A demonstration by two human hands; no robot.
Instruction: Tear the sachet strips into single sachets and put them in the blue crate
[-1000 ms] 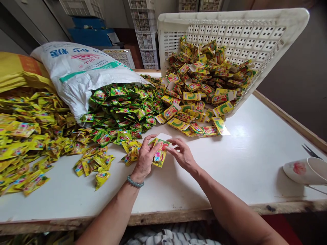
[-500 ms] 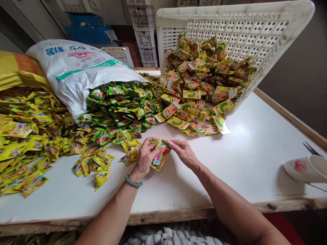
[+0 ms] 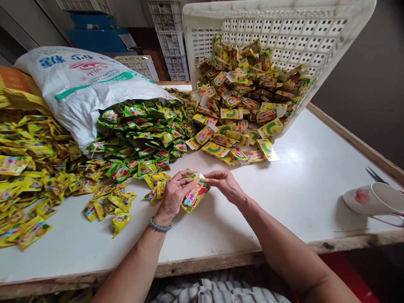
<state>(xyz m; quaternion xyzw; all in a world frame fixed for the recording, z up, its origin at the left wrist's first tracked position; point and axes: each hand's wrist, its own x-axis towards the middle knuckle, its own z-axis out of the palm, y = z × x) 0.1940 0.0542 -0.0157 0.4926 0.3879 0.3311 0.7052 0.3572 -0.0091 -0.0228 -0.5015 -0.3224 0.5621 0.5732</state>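
Note:
My left hand (image 3: pixel 175 194) grips a small yellow and green printed box (image 3: pixel 195 195) by its left side, above the white table (image 3: pixel 221 227). The fingers of my right hand (image 3: pixel 223 183) pinch a white flap at the box's upper end. Just left of my left hand lie a few yellow packets (image 3: pixel 157 187). Beyond the hands is a heap of green packets (image 3: pixel 147 134), partly under a white printed sack (image 3: pixel 91 82). Many similar boxes (image 3: pixel 240 113) spill from a tipped white crate (image 3: pixel 284 38).
Yellow packets (image 3: pixel 25 181) cover the table's left side. On the right stand a white mug (image 3: pixel 362 198) with a red flower and dark pointed tool tips (image 3: pixel 375 174). Stacked crates (image 3: pixel 172 42) and a blue box (image 3: pixel 97 40) are behind the table.
The view has shifted slightly, so most things sit further left. The box is turned a little and shows more of its printed face; a white flap now shows at my right fingertips.

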